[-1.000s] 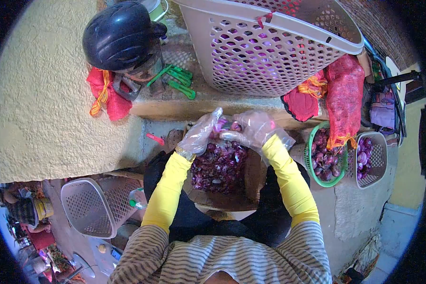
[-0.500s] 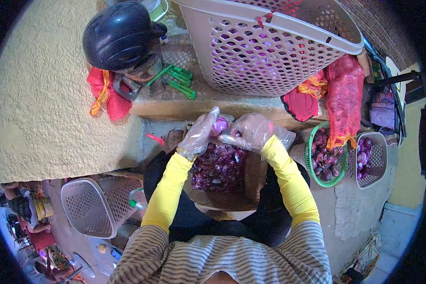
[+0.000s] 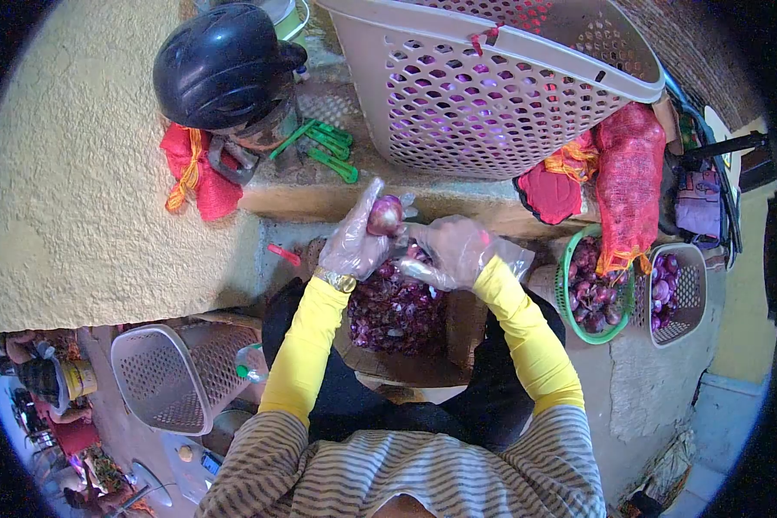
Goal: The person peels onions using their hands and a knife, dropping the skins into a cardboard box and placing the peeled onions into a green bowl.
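Note:
A purple-red onion [image 3: 385,215] is held in my left hand [image 3: 354,242], which wears a clear plastic glove, with a watch at the wrist. Close beside it, my right hand [image 3: 454,249], gloved the same way, has its fingers curled; whatever lies in them is hidden. Beneath both hands sits a cardboard box [image 3: 464,345] between my knees, and loose purple onion skins [image 3: 395,312] fill much of it.
A tall beige basket [image 3: 457,147] of onions stands ahead on a ledge. On the right are a green basket [image 3: 565,293] and a small beige basket [image 3: 689,298] with onions, plus a red mesh sack [image 3: 630,173]. A helmet [image 3: 220,69] sits front left; another basket [image 3: 151,375] stands left.
My left hand has moved slightly left with the onion, which now shows more fully. My right hand has shifted a little left and down, and the gap between onion and right fingers has grown.

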A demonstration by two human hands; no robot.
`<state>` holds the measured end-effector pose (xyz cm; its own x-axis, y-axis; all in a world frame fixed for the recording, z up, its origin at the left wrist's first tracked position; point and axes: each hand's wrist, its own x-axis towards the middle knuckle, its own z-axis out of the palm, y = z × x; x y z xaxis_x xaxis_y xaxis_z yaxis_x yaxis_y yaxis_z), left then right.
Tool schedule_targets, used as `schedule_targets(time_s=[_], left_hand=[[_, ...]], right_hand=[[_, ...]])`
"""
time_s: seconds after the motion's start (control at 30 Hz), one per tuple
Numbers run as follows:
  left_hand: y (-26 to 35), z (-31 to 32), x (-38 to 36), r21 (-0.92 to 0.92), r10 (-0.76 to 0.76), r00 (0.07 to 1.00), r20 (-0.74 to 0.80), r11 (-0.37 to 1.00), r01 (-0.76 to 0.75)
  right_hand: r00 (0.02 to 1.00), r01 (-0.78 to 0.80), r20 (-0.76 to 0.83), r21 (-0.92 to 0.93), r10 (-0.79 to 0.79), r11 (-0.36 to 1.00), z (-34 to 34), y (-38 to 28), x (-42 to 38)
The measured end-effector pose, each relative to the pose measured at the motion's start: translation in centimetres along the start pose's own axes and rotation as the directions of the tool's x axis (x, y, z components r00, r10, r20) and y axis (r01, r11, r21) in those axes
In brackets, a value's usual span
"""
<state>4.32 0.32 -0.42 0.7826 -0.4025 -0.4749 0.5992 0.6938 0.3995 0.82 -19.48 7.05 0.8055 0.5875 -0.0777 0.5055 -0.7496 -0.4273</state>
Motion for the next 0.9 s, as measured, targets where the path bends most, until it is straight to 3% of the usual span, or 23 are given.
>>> schedule_targets(time_s=[0.03, 0.1, 0.17, 0.3, 0.4, 0.57, 0.63, 0.73, 0.83, 0.9], left_hand=[[0.2, -0.2, -0.1, 0.000, 0.002, 1.000, -0.001, 1.000, -0.002], [0.7, -0.1, -0.5, -0.104, -0.055, 0.986, 0.157, 0.992, 0.072], [0.5, 0.3, -0.6, -0.190, -0.036, 0.995, 0.095, 0.980, 0.054], [0.4, 0.7, -0.9, -0.319, -0.012, 1.000, -0.004, 0.948, 0.010], [0.1, -0.8, -0.2, -0.234, 0.020, 0.997, 0.070, 0.972, -0.003], [-0.1, -0.6, -0.2, -0.201, 0.040, 0.999, 0.030, 0.979, -0.033], [0.1, -0.2, -0.4, -0.218, 0.040, 0.998, 0.040, 0.975, -0.030], [0.5, 1.2, -1.1, -0.381, 0.008, 0.995, 0.098, 0.924, 0.030], [0.7, 2.0, -1.9, -0.481, 0.016, 1.000, -0.007, 0.876, -0.017], [0.5, 0.6, -1.2, -0.456, 0.059, 0.986, 0.156, 0.890, 0.019]], right_hand=[[0.999, 0.005, -0.051, 0.048, -0.003, 0.999, 0.0, -0.1, -0.1], [0.996, 0.026, -0.084, 0.092, -0.018, 0.995, 0.7, 0.2, 0.0], [0.993, 0.044, -0.117, 0.137, -0.027, 0.990, 1.2, 0.7, -0.1], [0.993, 0.108, 0.049, 0.049, -0.110, 0.993, 0.5, 0.9, -0.2], [0.990, 0.101, 0.095, 0.022, -0.102, 0.995, -0.4, 0.6, -0.3], [0.993, 0.060, 0.094, 0.063, -0.065, 0.996, -0.6, 0.8, -0.5], [0.996, 0.050, -0.078, 0.138, -0.040, 0.989, 0.2, 1.1, -0.6], [0.985, 0.050, -0.170, 0.224, -0.012, 0.973, 0.7, 1.0, -0.5], [0.970, 0.058, -0.242, 0.161, -0.018, 0.985, 0.9, 0.8, -0.4], [0.978, 0.062, -0.208, 0.158, -0.028, 0.985, 0.7, 0.8, -0.3]])
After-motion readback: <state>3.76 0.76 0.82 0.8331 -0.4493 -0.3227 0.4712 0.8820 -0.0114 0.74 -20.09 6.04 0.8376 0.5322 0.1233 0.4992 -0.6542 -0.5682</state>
